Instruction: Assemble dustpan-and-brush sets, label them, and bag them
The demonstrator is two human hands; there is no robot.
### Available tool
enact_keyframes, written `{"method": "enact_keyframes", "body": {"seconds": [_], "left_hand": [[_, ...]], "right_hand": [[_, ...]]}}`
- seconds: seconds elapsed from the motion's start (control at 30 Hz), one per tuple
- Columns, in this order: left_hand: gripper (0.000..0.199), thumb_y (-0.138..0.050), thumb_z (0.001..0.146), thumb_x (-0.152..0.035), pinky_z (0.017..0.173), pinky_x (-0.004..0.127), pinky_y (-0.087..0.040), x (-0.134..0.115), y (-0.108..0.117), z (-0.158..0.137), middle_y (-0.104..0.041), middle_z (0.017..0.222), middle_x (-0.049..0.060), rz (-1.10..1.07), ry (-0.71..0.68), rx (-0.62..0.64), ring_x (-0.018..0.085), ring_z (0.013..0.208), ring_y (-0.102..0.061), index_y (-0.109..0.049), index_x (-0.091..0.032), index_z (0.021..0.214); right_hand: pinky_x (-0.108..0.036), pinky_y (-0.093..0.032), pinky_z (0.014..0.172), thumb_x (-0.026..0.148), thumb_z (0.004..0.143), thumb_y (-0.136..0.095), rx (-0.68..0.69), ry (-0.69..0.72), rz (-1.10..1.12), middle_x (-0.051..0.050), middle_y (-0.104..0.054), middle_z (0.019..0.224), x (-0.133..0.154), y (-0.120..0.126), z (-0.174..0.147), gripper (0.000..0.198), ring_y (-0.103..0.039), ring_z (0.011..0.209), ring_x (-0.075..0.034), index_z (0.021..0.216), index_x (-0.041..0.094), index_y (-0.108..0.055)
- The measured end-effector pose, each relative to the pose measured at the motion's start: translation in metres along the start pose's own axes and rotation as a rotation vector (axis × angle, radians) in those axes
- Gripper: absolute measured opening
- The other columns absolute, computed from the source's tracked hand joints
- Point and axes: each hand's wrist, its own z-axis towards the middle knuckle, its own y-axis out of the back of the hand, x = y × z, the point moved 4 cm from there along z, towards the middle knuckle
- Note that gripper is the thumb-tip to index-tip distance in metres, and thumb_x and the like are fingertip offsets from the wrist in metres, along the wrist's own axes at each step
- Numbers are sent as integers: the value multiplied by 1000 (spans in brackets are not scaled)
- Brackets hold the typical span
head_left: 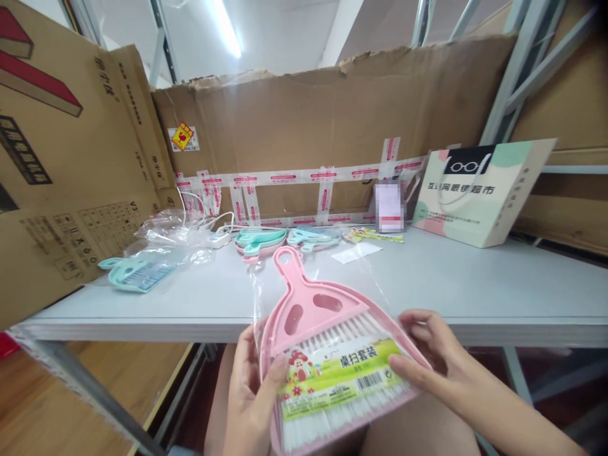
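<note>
A pink dustpan and brush set [304,288] with white bristles and a green-yellow printed label is tilted in front of me at the table's near edge, inside a clear plastic bag [375,288]. Its handle points up and away. My left hand [254,386] grips the left side, thumb on the front. My right hand [434,354] grips the right side, thumb over the label's right end. Fingers behind the set are partly hidden.
On the grey table [475,285] lie a mint dustpan and brush set [130,273], mint and pink sets [261,240], crumpled plastic bags [166,234], a white paper slip [357,252] and printed labels [365,235]. A paper bag [475,196] stands right; cardboard [294,133] walls the back.
</note>
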Motion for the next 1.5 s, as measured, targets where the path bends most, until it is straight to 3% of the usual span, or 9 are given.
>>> {"method": "enact_keyframes", "body": {"seconds": [0.1, 0.27, 0.43, 0.7, 0.83, 1.0, 1.1, 1.3, 1.5], "left_hand": [[61, -75, 61, -32, 75, 30, -54, -2, 1, -1, -64, 109, 9, 40, -27, -1, 25, 92, -64, -48, -22, 115], [54, -72, 64, -34, 78, 30, -53, -2, 2, 5, -63, 112, 10, 146, -37, 85, 26, 95, -63, -52, -20, 112], [59, -68, 68, -38, 75, 34, -54, -5, 2, 13, -62, 115, 13, 227, 61, 165, 26, 92, -64, -49, -20, 120], [85, -73, 63, -36, 86, 36, -50, -13, 2, 1, -50, 132, 12, 229, 64, 160, 30, 116, -51, -34, -26, 138], [80, -71, 66, -35, 83, 34, -52, -10, 1, 5, -55, 126, 12, 272, 28, 137, 28, 108, -57, -35, -25, 136], [81, -70, 68, -35, 61, 29, -53, -3, -1, 8, -64, 104, 11, 218, 42, 169, 19, 72, -65, -28, -25, 137], [77, -69, 69, -35, 56, 27, -51, 0, -3, 8, -65, 100, 10, 212, 66, 189, 16, 64, -63, -30, -25, 134], [77, -70, 69, -37, 68, 32, -53, -3, -2, 9, -64, 107, 12, 137, 87, 142, 24, 84, -66, -32, -25, 135], [89, -80, 52, -35, 88, 38, -48, -10, -2, 0, -52, 130, 13, 155, 12, 311, 31, 114, -53, -42, -27, 132]], "right_hand": [[-36, -54, 77, 52, 64, -68, 82, -43, 282, -11, -63, 111, 3, -15, -7, 74, -63, 93, -24, 127, 22, -43], [-34, -54, 77, 45, 62, -73, 143, -156, 536, -11, -67, 105, 2, -40, -9, 69, -64, 94, -26, 122, 19, -52], [-31, -55, 69, 46, 62, -73, 64, -177, 554, -11, -69, 101, -1, -42, -7, 67, -66, 89, -26, 120, 19, -55], [-32, -56, 69, 47, 64, -72, 72, -193, 577, -10, -68, 104, 0, -43, -10, 70, -67, 84, -24, 125, 21, -49], [-35, -56, 69, 48, 63, -73, 48, -167, 559, -10, -68, 102, 1, -40, -11, 69, -67, 83, -25, 122, 21, -50], [-35, -55, 70, 47, 64, -72, 23, -129, 462, -10, -69, 94, 5, -27, -8, 65, -67, 80, -24, 118, 20, -50], [-36, -55, 70, 47, 63, -72, 32, -151, 444, -10, -69, 94, 6, -22, -6, 67, -68, 79, -25, 120, 21, -47], [-34, -55, 68, 44, 65, -71, 45, -218, 518, -7, -70, 91, 7, -21, -7, 80, -67, 74, -23, 134, 25, -34], [-29, -55, 60, 45, 68, -68, -38, -178, 521, -7, -69, 95, 9, -15, -6, 73, -65, 68, -18, 132, 25, -40]]}}
